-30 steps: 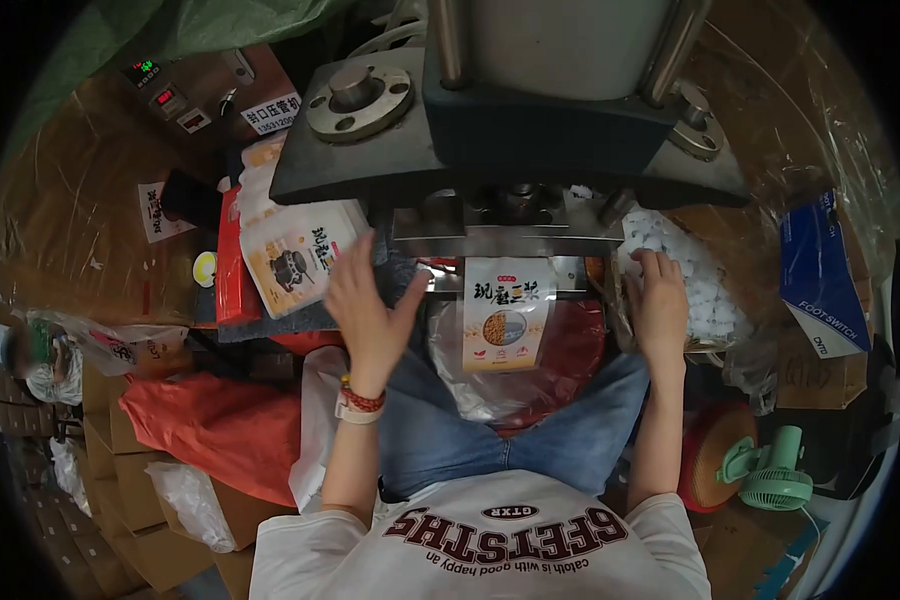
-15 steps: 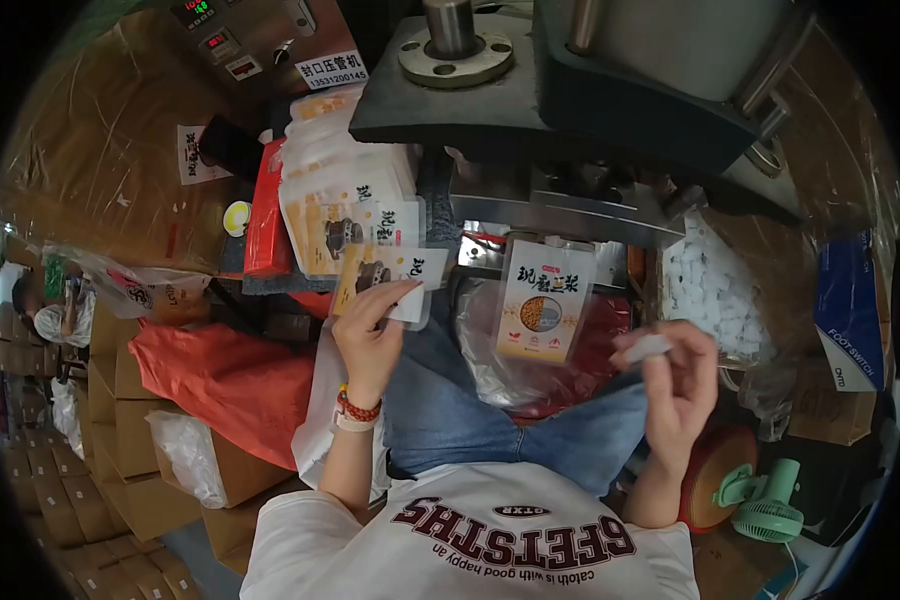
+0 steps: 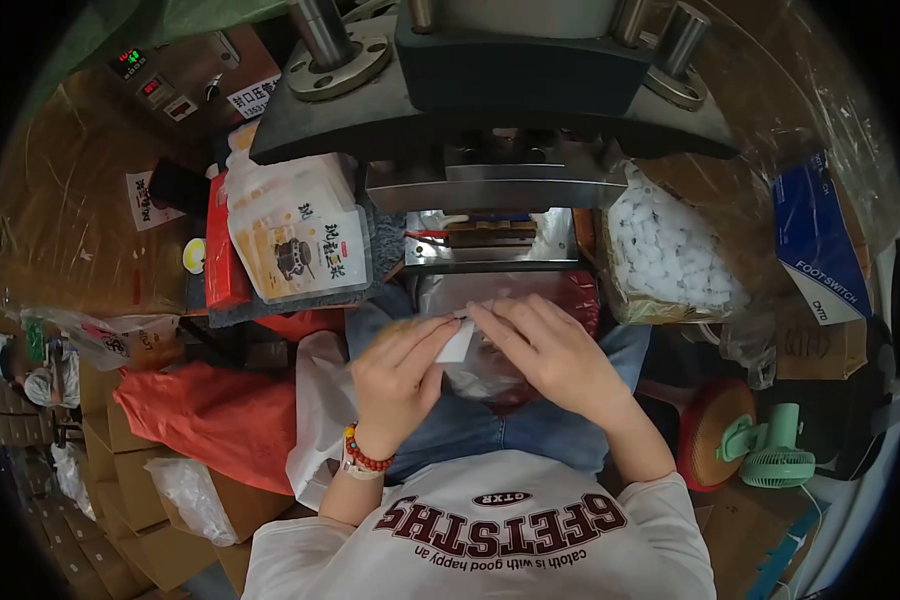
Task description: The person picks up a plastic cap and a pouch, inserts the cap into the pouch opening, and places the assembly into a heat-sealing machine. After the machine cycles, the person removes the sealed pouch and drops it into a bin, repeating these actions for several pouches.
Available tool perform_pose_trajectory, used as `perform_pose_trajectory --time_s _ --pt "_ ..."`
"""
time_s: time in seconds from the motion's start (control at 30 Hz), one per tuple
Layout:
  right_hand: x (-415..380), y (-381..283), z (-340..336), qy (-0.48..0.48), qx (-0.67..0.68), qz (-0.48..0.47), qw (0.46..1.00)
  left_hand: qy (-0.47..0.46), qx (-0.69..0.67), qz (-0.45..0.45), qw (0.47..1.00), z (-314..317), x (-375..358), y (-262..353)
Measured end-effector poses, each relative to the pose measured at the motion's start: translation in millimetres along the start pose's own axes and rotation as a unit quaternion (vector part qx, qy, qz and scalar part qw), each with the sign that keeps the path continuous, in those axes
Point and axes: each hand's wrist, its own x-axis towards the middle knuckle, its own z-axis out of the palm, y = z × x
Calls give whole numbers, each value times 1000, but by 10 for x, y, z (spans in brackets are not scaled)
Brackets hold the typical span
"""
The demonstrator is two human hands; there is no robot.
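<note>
Both of my hands meet in front of my lap, fingertips close together. My left hand is closed on a printed plastic pouch; only its pale end shows past the fingers, and the rest is hidden or blurred. With fingers bent, my right hand pinches at the pouch's upper edge, its fingertips touching my left ones. The small white plastic spout it carried is mostly covered there. Left of my hands lies a stack of similar pouches on a grey cloth.
Ahead stands a heavy press with a metal bed below. A box of white plastic pieces sits at right, near a blue foot-switch box. A clear plastic bag lies below the press. A green fan stands lower right.
My hands have come together, the left bringing a pouch rightward from the stack, the right moving leftward. The printed pouch that was at the press front is out of sight. My view has shifted.
</note>
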Motion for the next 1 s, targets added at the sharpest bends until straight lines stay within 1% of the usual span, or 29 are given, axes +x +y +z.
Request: perform_pose_trajectory --time_s 0.03,0.07,0.1,0.13,0.17,0.2,0.23,0.27,0.3,0.33,0.37,0.43,0.47,0.53,0.6,0.63,0.67,0.7,0.73,0.77,0.8,0.83,0.87,0.9,0.93,0.97,1.0 --pt "-15 62 51 46 69 24 996 -13 -87 -41 995 113 -41 -79" --pt "-21 119 70 94 138 46 985 -12 -89 -38 995 242 -73 -155" --pt "-42 174 21 135 115 64 982 -79 -228 -246 939 373 -99 -213" --pt "-81 235 -56 175 94 80 977 -139 -350 -439 816 449 -92 -218" --pt "-119 288 -134 237 114 108 959 -136 -349 -439 817 500 -45 -220" --pt "-164 353 -236 260 112 149 947 -110 -458 -438 765 548 53 -230" --pt "-204 429 -316 282 111 190 934 -82 -560 -430 703 593 158 -243" --pt "-230 514 -357 286 75 233 926 -60 -582 -423 692 619 269 -234" --pt "-241 601 -388 287 38 277 916 -59 -581 -423 693 644 363 -289" --pt "-238 697 -359 264 -17 309 913 -64 -597 -424 678 686 453 -353" --pt "-289 849 -245 263 -18 308 914 -69 -614 -425 662 725 536 -395" --pt "-376 1099 28 118 -140 306 934 -53 -613 -411 672 762 610 -400" --pt "-381 1123 111 133 -130 322 928 -50 -617 -411 670 770 629 -406" --pt "-365 1107 52 125 -119 319 932 -43 -617 -413 669 766 640 -425" --pt "-407 1058 15 114 -106 319 935 -50 -576 -412 704 741 626 -437" --pt "-441 1050 -7 94 -107 310 940 -47 -576 -413 704 668 619 -471" --pt "-452 1059 -38 74 -109 300 945 -67 -476 -401 780 515 595 -540" --pt "-424 1080 -78 73 -107 294 947 -86 -366 -383 844 348 568 -623" --pt "-394 1090 -111 26 -124 305 944 0 -116 -267 957 173 500 -707" --pt "-384 1092 -128 -22 -141 317 938 83 144 -125 978 4 397 -759" --pt "-396 1100 -131 -22 -137 315 939 30 352 -150 923 -122 293 -753" --pt "-415 1116 -138 67 -100 295 948 30 355 -153 922 -187 134 -895" --pt "-421 1114 -151 153 -61 271 948 -41 327 -114 937 -204 -75 -1114" --pt "-400 1069 -190 151 -60 267 950 -112 296 -73 946 -256 -155 -1141" --pt "-359 1000 -238 213 -4 282 935 -96 261 -60 959 -304 -234 -1132" --pt "-335 914 -244 273 52 298 913 -97 262 -58 958 -326 -286 -1129" --pt "-320 805 -213 269 53 301 913 -70 138 -114 981 -355 -304 -1033"
